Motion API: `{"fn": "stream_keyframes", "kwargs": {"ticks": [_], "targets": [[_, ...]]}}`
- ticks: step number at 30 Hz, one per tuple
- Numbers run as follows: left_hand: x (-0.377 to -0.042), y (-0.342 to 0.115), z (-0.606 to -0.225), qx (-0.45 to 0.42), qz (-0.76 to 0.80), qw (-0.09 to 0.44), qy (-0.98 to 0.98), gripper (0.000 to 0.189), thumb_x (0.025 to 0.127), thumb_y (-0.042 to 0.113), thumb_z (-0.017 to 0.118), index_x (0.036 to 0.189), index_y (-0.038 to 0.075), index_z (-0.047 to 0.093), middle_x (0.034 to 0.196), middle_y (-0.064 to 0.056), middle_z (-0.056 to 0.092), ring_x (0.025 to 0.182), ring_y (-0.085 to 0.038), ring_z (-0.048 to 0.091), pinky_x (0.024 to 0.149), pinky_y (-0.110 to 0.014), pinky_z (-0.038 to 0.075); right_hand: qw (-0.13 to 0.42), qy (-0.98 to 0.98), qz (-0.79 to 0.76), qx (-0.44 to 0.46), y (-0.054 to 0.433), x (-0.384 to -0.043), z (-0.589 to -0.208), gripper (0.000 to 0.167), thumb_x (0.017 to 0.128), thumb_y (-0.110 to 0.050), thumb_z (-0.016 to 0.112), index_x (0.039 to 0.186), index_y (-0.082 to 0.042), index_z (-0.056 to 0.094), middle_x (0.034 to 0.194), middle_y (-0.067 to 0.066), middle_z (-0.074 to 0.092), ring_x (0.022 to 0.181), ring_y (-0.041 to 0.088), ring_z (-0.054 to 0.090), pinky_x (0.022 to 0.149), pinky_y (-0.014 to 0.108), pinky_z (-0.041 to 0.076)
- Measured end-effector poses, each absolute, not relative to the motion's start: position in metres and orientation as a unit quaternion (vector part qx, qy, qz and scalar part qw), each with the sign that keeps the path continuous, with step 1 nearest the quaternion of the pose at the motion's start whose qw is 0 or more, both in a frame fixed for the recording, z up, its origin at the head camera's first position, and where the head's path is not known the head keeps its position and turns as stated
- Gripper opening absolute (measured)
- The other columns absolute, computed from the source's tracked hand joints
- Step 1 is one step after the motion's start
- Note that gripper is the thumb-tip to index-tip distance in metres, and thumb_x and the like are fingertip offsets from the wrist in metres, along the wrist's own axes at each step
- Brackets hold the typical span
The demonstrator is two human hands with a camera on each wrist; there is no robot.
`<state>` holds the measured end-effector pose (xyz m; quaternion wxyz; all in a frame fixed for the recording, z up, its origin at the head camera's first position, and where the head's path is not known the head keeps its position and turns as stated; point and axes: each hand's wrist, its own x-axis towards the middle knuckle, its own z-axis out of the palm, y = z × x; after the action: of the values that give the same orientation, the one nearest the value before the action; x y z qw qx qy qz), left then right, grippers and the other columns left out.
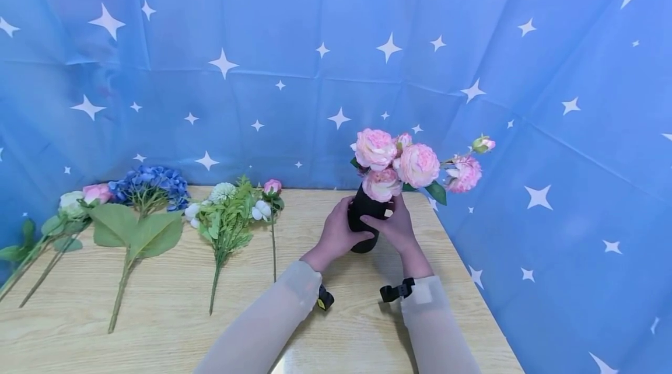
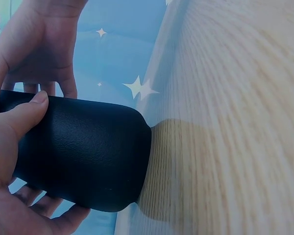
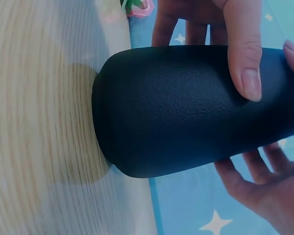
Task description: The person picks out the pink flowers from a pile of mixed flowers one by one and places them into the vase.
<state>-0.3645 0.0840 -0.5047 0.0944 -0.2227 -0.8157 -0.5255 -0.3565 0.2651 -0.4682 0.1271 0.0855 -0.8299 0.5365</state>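
Observation:
A dark, slim vase [image 1: 366, 210] stands on the wooden table with pink peonies [image 1: 417, 165] in its mouth. My left hand [image 1: 340, 229] grips its left side, and my right hand [image 1: 397, 226] holds it from the right. In the left wrist view, the vase's leathery black body [image 2: 88, 152] has its base at the tabletop, with the left thumb [image 2: 32, 112] across it. The right wrist view also shows the vase [image 3: 176, 112] between both hands, base against the wood. One peony stem with a bud [image 1: 483, 144] leans out to the right. Flower heads hide the vase's rim.
On the table's left lie a blue hydrangea [image 1: 152, 186] with broad leaves, a green sprig bunch [image 1: 223, 228] with white blooms, a single pink rose [image 1: 272, 187], and pink and white roses [image 1: 70, 203]. A starry blue cloth [image 1: 294, 59] hangs behind and right of the table [image 1: 346, 333].

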Motion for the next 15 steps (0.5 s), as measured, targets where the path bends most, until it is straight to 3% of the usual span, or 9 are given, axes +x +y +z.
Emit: {"fn": "stream_keyframes", "kwargs": {"ticks": [6,15], "targets": [[-0.3668,0.0839,-0.5044,-0.221,-0.526,0.087,-0.817,0.088,0.084,0.034,0.093,0.155,0.009,0.045,0.149,-0.013,0.059,0.135,-0.030,0.061,0.114,-0.049,0.052,0.122,-0.835,0.530,0.079,0.2643,-0.3579,-0.4664,0.088,0.085,-0.022,0.090,0.157,-0.021,0.039,0.156,0.012,0.050,0.133,0.035,0.051,0.103,0.057,0.056],[-0.3665,0.0832,-0.5018,-0.219,-0.519,0.082,-0.822,0.089,0.085,0.034,0.092,0.156,0.009,0.044,0.150,-0.013,0.059,0.136,-0.031,0.060,0.114,-0.049,0.052,0.124,-0.840,0.522,0.085,0.2635,-0.3559,-0.4638,0.089,0.086,-0.023,0.090,0.159,-0.022,0.038,0.156,0.013,0.050,0.133,0.037,0.051,0.099,0.053,0.057]]}}
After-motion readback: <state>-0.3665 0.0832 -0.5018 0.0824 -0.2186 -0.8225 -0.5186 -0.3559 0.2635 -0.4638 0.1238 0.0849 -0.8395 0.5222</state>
